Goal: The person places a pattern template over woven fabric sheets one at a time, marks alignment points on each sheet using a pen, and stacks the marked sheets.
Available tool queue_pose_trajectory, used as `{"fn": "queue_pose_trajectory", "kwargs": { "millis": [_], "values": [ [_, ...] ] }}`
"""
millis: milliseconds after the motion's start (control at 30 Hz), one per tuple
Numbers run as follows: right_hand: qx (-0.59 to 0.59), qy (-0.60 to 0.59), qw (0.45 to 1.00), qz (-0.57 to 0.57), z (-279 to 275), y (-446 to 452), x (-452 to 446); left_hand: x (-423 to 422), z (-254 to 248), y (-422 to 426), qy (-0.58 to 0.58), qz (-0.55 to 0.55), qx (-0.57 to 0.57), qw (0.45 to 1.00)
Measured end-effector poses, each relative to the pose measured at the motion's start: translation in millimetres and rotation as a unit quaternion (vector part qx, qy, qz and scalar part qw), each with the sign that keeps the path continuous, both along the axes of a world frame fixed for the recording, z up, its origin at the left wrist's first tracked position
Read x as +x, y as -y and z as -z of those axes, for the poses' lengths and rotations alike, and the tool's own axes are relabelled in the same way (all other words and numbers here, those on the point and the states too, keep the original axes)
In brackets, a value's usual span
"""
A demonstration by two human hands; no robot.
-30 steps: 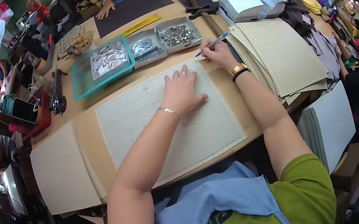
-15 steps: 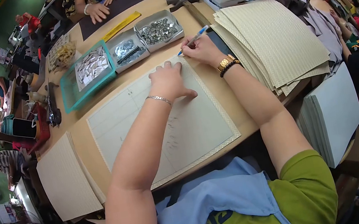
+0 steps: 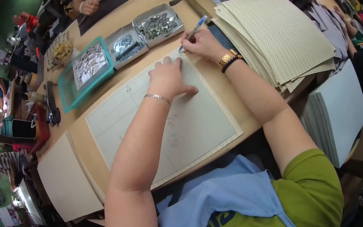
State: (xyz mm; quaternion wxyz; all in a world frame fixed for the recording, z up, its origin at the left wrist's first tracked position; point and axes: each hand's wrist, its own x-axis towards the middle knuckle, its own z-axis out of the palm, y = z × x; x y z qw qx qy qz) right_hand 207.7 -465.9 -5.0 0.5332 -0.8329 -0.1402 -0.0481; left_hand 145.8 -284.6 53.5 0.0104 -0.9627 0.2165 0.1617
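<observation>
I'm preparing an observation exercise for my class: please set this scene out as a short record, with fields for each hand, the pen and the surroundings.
Left hand: spread on the panel
Right hand: holds the pen in its fingers
Pen: tip at the panel's far right corner
Beyond panel: teal tray, box of shiny pieces
Right of panel: patterned sheets
Left of panel: pale sheets

"What's being worn?"

"A green short-sleeved shirt (image 3: pixel 307 188) with dark lettering (image 3: pixel 215 223), and a light-blue cloth (image 3: pixel 216 190) over it — a narrow strap (image 3: pixel 287 221) runs from one edge."

"Any jewellery?"

"A silver-coloured chain bracelet (image 3: pixel 157 97) on the left wrist (image 3: pixel 163 90); on the right wrist (image 3: pixel 216 54) a gold-coloured linked band (image 3: pixel 228 59) — and a dark bracelet (image 3: pixel 232 63) just beside it."
</observation>
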Motion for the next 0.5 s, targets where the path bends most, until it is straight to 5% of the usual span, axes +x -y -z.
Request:
{"fn": "queue_pose_trajectory", "kwargs": {
  "millis": [167,500],
  "values": [
    [0.222,-0.008,0.975,0.02,2,-1,9,-19,8,-19,0.071,-0.006,-0.071,0.995],
    [0.135,0.015,0.985,-0.106,-14,-115,-19,-77,-19,-167,0.015,-0.208,0.043,0.977]
  ]
}}
